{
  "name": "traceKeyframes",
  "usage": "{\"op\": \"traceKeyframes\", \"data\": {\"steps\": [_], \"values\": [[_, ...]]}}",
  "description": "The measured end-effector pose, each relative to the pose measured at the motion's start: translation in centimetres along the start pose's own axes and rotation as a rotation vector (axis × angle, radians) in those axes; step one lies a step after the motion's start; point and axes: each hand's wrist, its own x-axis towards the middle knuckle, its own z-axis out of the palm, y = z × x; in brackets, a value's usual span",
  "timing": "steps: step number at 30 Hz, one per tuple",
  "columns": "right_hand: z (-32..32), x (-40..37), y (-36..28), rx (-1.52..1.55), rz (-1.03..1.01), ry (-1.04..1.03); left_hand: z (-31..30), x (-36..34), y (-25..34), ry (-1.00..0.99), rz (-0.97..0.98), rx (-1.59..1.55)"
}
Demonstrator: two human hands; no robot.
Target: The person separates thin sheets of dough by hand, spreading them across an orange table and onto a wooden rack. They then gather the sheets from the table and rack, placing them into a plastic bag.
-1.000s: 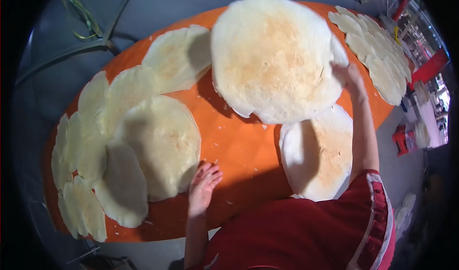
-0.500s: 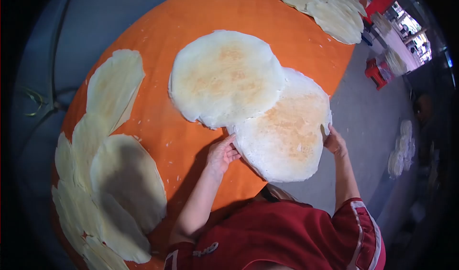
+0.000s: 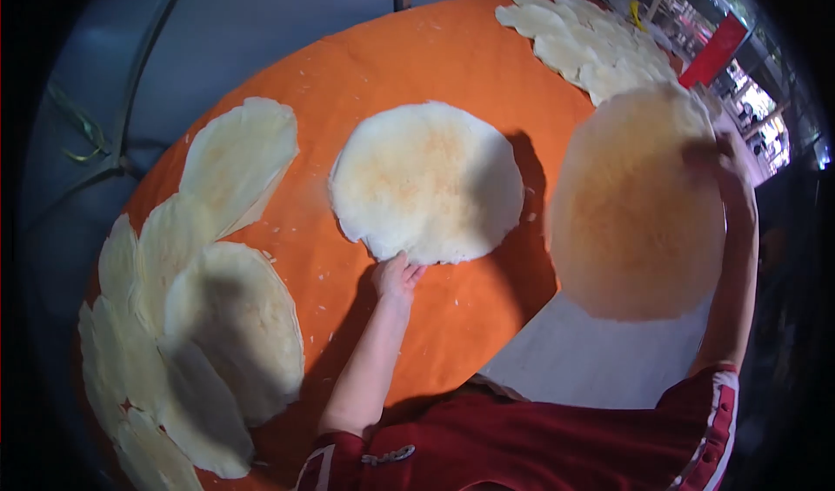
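A round pale flatbread with light brown patches [image 3: 417,182] lies on the orange cloth [image 3: 435,317] in the middle. At its lower edge is my left hand [image 3: 398,278], fingers pressed together on the rim. Off to the right, my right hand [image 3: 731,167] grips the upper right edge of a large browned flatbread [image 3: 635,221], which is raised and slightly blurred. That bread hangs over the cloth's right border and the grey floor. Part of the right hand's fingers is blurred and in shadow.
Overlapping flatbreads [image 3: 130,352] line the left side of the cloth. Another spread of pale flatbreads [image 3: 591,43] lies at the top right. A red object [image 3: 715,52] stands beyond it. Grey floor [image 3: 600,352] shows at the lower right.
The browned flatbread has left the middle one and moved up and right with my right hand. My left hand has shifted slightly to the middle bread's lower edge.
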Motion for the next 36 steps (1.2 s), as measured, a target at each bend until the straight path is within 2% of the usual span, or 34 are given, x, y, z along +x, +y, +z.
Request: {"op": "traceKeyframes", "data": {"steps": [1,2,3,5,6,8,11,12,13,14,16,17,18,19,20,22,24,26,28,30,32,34,36], "values": [[1.1,1.3,-3.3,-0.208,-0.034,-0.038,-0.3,-0.6,0.2,0.026,0.016,0.004],[3.0,1.7,-6.7,-0.085,-0.244,-0.086,-0.9,-1.1,0.2,0.019,0.032,-0.007],[3.5,3.8,-7.3,-0.115,-0.223,-0.090,-1.7,-1.7,-0.1,0.020,0.049,0.042],[5.4,5.9,-9.8,0.209,-0.268,-0.112,-3.6,-3.0,-0.9,0.027,0.064,0.069],[6.3,8.2,-9.8,0.371,-0.220,-0.011,-4.1,-4.0,-1.8,0.031,0.060,0.044],[7.2,12.3,-7.4,0.672,-0.188,-0.048,-4.4,-6.1,-3.5,-0.042,0.096,-0.035],[14.1,18.5,2.2,0.908,0.030,0.167,-5.0,-8.1,-3.6,-0.115,0.004,0.019],[17.7,18.1,5.2,0.687,0.107,0.115,-5.1,-9.0,-2.9,-0.296,-0.098,0.119],[22.2,14.5,6.7,0.770,-0.063,0.082,-5.3,-9.8,-2.1,-0.477,-0.194,0.219],[26.2,11.1,6.7,0.756,-0.012,0.084,-5.8,-10.4,-1.2,-0.466,-0.176,0.208],[32.6,3.7,7.9,0.841,0.293,-0.259,-8.1,-11.5,0.9,-0.467,-0.112,0.522],[33.3,1.3,6.8,0.627,0.566,-0.678,-9.7,-12.0,1.8,-0.442,-0.096,0.515],[33.0,1.5,7.2,0.106,0.042,-1.042,-11.6,-12.7,2.6,-0.353,-0.039,0.425],[32.7,0.5,2.1,-0.447,-0.174,-1.169,-13.1,-13.4,3.3,-0.263,0.017,0.333],[31.9,-0.5,-3.3,-0.623,0.067,-1.190,-14.3,-14.1,4.2,-0.232,0.028,0.319],[35.8,0.0,-4.6,-0.687,-0.783,-0.732,-16.3,-16.1,4.9,-0.206,0.044,0.082],[39.8,-0.2,-11.2,-0.554,-0.825,-0.685,-17.3,-16.7,4.7,-0.144,0.102,0.065],[47.6,-1.3,-13.6,-0.521,-0.975,-0.578,-16.8,-17.2,4.3,-0.075,0.127,-0.060],[54.4,-2.1,-14.2,-0.431,-1.527,0.067,-17.2,-16.9,2.8,-0.054,0.127,-0.138],[58.9,-2.1,-14.6,-0.367,-1.625,0.088,-17.6,-17.0,2.8,-0.033,0.129,-0.212],[61.3,-1.2,-15.9,-0.306,-1.726,0.108,-17.6,-17.8,3.1,-0.042,0.251,-0.179],[61.0,0.4,-18.9,-0.761,-1.359,-0.871,-18.1,-18.1,3.1,0.039,0.264,-0.223],[60.3,2.3,-20.8,-0.664,-1.397,-0.747,-18.5,-18.3,3.1,0.102,0.255,-0.261]]}}
